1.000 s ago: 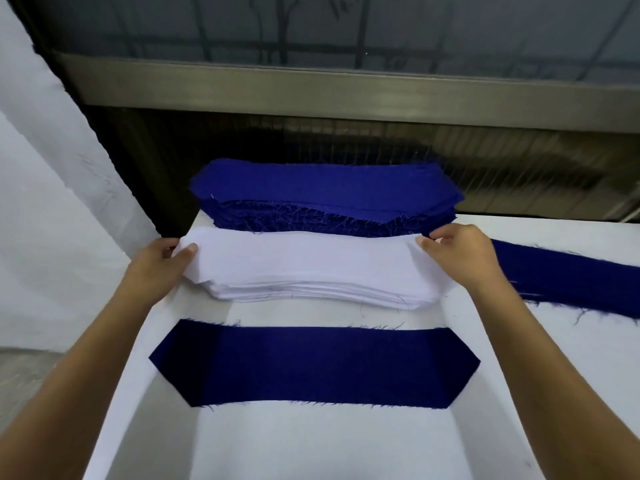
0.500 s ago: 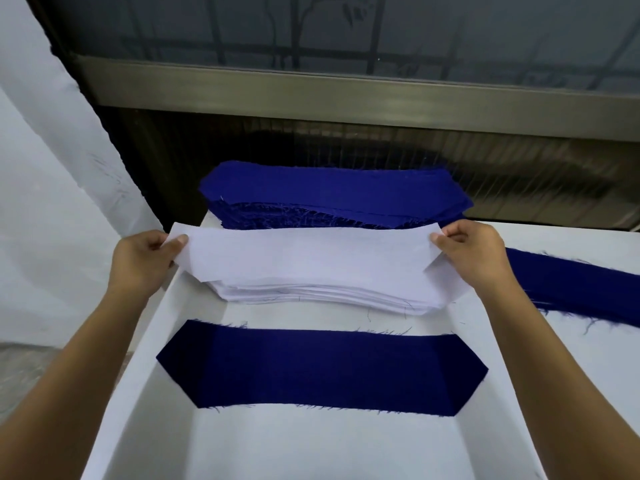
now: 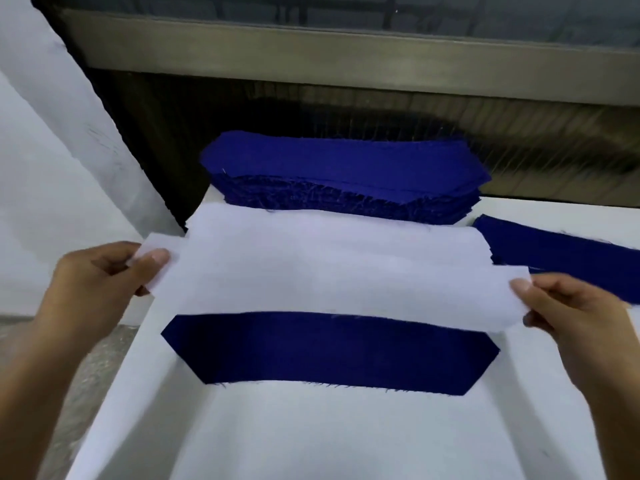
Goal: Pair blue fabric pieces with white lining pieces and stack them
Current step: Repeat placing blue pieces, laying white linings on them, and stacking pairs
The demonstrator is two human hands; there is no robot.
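A single white lining piece (image 3: 332,289) is stretched in the air between my hands. My left hand (image 3: 100,282) pinches its left end and my right hand (image 3: 575,310) pinches its right end. Its near edge hangs just over the far edge of a blue fabric piece (image 3: 329,351) that lies flat on the white table (image 3: 311,434). Behind the held piece sits the stack of white lining pieces (image 3: 311,226), partly covered by it. Further back stands a thick stack of blue fabric pieces (image 3: 346,168).
More blue fabric (image 3: 561,254) lies on the table at the right, behind my right hand. A dark wall with a metal ledge (image 3: 346,57) runs along the back. White sheeting (image 3: 52,133) hangs at the left, where the table edge drops to the floor.
The top white lining piece has come off its stack and moved toward me, carried by both hands, down to the blue piece's far edge.
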